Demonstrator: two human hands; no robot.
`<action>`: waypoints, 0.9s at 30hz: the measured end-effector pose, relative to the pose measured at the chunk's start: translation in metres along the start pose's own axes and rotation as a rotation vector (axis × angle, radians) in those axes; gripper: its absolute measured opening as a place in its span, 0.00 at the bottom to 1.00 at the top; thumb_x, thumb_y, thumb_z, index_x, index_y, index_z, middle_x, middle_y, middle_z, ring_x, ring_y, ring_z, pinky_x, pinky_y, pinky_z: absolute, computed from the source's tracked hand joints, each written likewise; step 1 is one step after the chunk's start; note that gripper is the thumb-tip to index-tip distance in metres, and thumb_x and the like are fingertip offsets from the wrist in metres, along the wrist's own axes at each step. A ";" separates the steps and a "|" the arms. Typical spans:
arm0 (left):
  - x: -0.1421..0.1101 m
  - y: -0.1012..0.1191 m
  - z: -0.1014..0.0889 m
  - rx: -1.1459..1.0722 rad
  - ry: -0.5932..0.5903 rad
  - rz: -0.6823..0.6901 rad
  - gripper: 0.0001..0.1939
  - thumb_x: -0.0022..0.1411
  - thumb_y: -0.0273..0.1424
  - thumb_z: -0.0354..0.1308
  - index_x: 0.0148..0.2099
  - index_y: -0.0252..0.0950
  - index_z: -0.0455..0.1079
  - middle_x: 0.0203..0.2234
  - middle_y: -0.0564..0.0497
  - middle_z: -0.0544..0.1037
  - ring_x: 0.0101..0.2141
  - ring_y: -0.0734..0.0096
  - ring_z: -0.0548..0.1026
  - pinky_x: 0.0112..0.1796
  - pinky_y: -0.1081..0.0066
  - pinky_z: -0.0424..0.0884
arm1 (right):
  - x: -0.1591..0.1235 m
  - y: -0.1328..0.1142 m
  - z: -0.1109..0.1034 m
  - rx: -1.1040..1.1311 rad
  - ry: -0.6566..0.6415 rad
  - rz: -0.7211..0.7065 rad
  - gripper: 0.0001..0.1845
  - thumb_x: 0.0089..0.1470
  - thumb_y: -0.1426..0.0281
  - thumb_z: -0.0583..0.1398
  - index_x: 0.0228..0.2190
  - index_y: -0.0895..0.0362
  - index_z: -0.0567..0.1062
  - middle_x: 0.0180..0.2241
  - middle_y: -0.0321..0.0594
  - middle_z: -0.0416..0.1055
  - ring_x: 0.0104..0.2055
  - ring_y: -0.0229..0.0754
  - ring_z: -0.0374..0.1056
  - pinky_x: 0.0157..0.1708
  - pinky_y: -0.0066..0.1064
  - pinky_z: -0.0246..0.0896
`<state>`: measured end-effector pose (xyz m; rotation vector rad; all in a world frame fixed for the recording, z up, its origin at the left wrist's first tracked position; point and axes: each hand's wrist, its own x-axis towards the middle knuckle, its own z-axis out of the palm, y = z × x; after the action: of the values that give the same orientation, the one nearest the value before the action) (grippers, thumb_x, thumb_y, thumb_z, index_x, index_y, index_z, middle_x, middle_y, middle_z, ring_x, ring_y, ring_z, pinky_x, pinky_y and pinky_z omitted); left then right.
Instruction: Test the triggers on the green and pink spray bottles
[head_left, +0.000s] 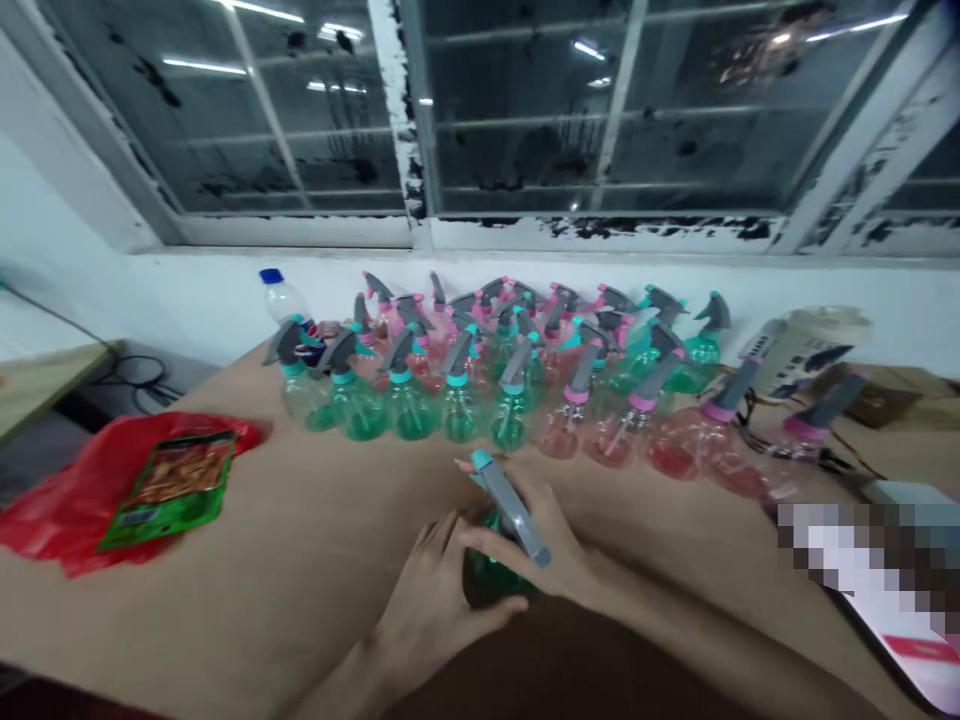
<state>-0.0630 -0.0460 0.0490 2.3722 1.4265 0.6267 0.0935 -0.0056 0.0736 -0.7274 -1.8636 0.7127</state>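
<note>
A green spray bottle (pixel 499 575) with a grey and turquoise trigger head (pixel 514 508) stands near the front of the table, between my hands. My left hand (pixel 427 590) wraps round the bottle's body from the left, its thumb along the near side. Closed about the neck, just under the trigger head, is my right hand (pixel 551 535). Part of the bottle is hidden behind my fingers. Just beyond it stands a row of similar spray bottles, among them a green one (pixel 510 415) and a pink one (pixel 561 430).
More spray bottles crowd toward the wall below the window. On the left lie a red plastic bag (pixel 67 490) and a green snack packet (pixel 176 490). A blue-capped drink bottle (pixel 281 300) stands behind. At right are a large cup (pixel 810 350) and a partly blurred phone-like object (pixel 892 610).
</note>
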 end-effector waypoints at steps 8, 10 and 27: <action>-0.064 -0.049 -0.031 0.017 0.243 -0.210 0.35 0.52 0.42 0.62 0.60 0.42 0.55 0.49 0.45 0.71 0.47 0.52 0.71 0.45 0.54 0.70 | 0.019 -0.008 0.034 -0.027 -0.344 0.038 0.56 0.37 0.55 0.69 0.61 0.49 0.46 0.64 0.47 0.46 0.65 0.52 0.43 0.61 0.51 0.44; -0.078 -0.075 -0.045 0.035 0.364 -0.280 0.34 0.54 0.44 0.60 0.59 0.42 0.55 0.49 0.45 0.70 0.48 0.52 0.71 0.46 0.55 0.69 | 0.018 -0.006 0.036 -0.056 -0.367 0.089 0.54 0.39 0.55 0.68 0.61 0.48 0.47 0.64 0.47 0.46 0.65 0.53 0.43 0.61 0.52 0.43; 0.017 -0.253 -0.238 0.316 0.375 -0.580 0.33 0.59 0.53 0.49 0.45 0.23 0.66 0.30 0.53 0.73 0.35 0.65 0.72 0.39 0.68 0.66 | -0.039 0.033 0.033 -0.192 -0.365 0.294 0.15 0.50 0.58 0.62 0.40 0.48 0.69 0.54 0.41 0.64 0.55 0.51 0.62 0.52 0.50 0.58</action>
<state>-0.3679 0.0934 0.1389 1.9368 2.4023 0.7447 0.0820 -0.0186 0.0148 -1.0670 -2.2032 0.9081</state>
